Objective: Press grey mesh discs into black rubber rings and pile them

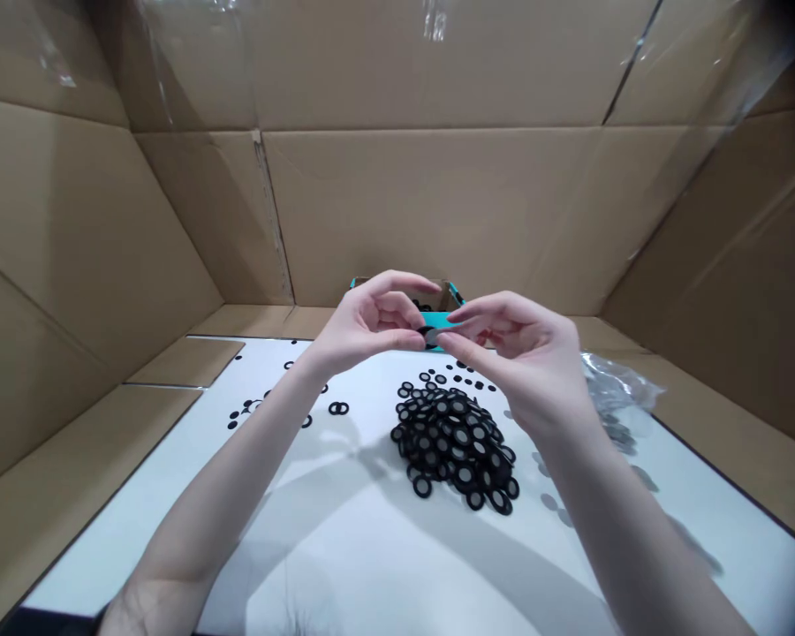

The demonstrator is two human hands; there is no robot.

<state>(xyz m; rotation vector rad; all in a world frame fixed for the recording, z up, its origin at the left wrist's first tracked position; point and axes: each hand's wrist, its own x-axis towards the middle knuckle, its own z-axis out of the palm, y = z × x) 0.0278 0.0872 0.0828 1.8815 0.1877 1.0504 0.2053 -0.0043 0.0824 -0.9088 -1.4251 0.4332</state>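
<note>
Both hands meet above the far side of the white table. My left hand (364, 322) pinches the edge of a small black ring (423, 332) between thumb and fingers. Against that ring lies a thin grey disc (432, 337), which my right hand (523, 344) grips between thumb and fingertips. Fingers partly cover both pieces, so whether the disc sits inside the ring cannot be made out. Below the hands, nearer me, is a heap of black rings with grey centres (460, 435).
Loose black rings (338, 408) and small black dots (231, 425) lie scattered on the left. Grey translucent discs (548, 502) and a clear plastic bag (619, 382) are at right. A turquoise-edged box (437, 319) stands behind the hands. Cardboard walls (430, 203) enclose the table.
</note>
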